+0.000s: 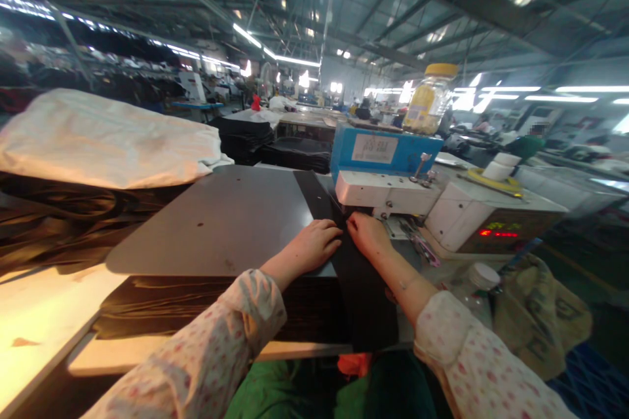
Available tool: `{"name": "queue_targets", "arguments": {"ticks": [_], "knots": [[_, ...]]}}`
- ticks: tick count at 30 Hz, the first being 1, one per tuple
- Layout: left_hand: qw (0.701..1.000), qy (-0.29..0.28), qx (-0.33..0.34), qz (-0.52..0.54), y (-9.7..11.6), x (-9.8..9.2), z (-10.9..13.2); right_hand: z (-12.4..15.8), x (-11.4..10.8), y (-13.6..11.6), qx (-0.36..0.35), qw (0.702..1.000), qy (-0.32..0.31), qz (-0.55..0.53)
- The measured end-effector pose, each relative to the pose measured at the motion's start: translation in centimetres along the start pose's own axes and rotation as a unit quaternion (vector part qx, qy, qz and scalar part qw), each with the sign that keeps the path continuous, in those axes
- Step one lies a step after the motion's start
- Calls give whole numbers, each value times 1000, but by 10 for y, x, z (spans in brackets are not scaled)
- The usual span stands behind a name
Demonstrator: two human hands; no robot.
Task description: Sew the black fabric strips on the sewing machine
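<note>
A long black fabric strip (366,294) runs over the smooth metal plate (230,216) and hangs down at its near edge. My left hand (314,245) lies on the strip's left side, palm down with the fingers extended and slightly bent. Close beside it, my right hand (367,234) is closed on the strip's right edge, the fingers curled and the fingertips partly hidden. Just beyond the right hand is the white head of a sewing machine (386,193) with a blue cover (341,150). Small snips with pink handles (426,250) lie right of that hand.
Stacked dark fabric (211,314) sits beneath the plate. White cloth (108,137) covers a dark pile at left. A yellow-lidded jar (428,101) tops the machine. A control box (491,216) with red digits, another jar (479,281) and a sack (540,314) stand at right.
</note>
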State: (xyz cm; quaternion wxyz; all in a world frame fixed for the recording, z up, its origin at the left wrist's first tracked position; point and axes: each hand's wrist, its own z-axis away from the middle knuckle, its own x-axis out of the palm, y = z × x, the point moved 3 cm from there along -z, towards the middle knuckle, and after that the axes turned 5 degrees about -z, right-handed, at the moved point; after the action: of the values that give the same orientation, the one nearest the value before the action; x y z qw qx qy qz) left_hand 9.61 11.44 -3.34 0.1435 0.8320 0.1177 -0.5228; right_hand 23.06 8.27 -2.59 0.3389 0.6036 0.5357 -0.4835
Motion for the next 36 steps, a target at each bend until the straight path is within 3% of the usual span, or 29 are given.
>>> {"name": "queue_targets", "arguments": {"ticks": [36], "knots": [[1000,-4,-3,8,0,0,1,1,-3,-3,6,1000,-6,4]]}}
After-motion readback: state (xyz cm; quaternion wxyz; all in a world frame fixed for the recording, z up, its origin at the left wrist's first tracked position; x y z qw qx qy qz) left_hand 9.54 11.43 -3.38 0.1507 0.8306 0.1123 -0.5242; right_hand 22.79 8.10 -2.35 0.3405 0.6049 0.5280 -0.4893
